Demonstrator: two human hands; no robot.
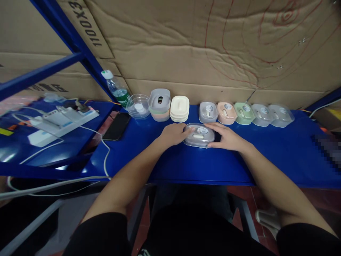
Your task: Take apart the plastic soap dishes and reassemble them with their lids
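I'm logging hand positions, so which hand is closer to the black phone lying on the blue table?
Left. The left hand rests on the grey lidded box, to the right of the phone; the right hand is on the box's far side.

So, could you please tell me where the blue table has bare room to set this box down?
The blue table is bare right of the right hand, in front of the row of lidded boxes. A smaller bare patch lies between the phone and the left hand. The back edge and the power strips at far left are crowded.
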